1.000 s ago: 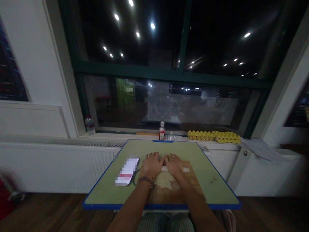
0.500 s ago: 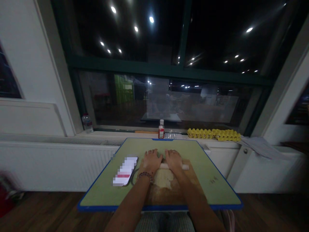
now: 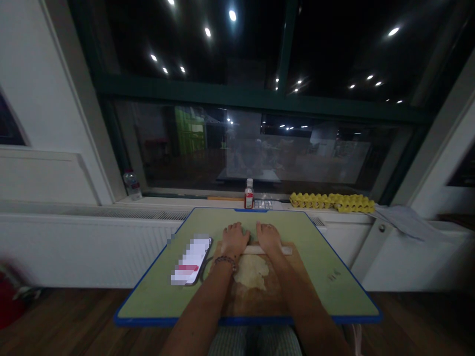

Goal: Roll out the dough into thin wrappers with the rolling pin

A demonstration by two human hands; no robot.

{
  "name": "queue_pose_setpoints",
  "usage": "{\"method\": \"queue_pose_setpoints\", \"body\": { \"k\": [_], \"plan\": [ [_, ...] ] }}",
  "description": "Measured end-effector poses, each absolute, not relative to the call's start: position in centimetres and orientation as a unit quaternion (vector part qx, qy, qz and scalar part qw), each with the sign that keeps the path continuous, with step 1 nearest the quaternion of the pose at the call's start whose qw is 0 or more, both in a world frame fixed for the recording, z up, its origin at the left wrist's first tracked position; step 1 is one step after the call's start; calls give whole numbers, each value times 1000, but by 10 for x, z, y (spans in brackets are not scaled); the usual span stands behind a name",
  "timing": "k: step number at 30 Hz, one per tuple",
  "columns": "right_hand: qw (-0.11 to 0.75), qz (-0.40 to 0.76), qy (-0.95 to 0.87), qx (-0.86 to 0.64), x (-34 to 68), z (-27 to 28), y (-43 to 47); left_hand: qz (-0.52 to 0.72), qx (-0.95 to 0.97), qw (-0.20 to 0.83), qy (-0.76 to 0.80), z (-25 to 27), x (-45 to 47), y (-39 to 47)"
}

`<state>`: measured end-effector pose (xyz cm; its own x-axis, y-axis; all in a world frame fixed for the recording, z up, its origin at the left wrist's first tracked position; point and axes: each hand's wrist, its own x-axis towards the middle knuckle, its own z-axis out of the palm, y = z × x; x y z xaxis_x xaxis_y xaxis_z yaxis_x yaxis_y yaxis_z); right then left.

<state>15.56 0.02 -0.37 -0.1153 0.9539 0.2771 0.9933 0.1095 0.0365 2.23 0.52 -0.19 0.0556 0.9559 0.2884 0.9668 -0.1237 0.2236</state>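
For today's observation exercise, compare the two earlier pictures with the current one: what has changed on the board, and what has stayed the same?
Both hands, left hand and right hand, have pushed the rolling pin away from the person, toward the far edge of the wooden board, so more of the flattened dough now shows. Both palms stay pressed flat on the pin. The phone and the green table are unchanged.

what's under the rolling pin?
The far edge of the flattened dough on the wooden board. Both hands, left and right, press on the rolling pin, covering most of it and what lies beneath.
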Motion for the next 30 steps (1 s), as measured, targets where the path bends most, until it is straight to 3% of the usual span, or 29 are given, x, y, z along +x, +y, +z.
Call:
{"method": "queue_pose_setpoints", "body": {
  "k": [18,30],
  "plan": [
    [71,-91,-753,-647,154,-9,-18,-50,-756,-32,-651,-3,22,-1],
    [67,5,-755,-652,152,3,-16,-80,-806,-10,-586,3,12,-28]
  ]
}}
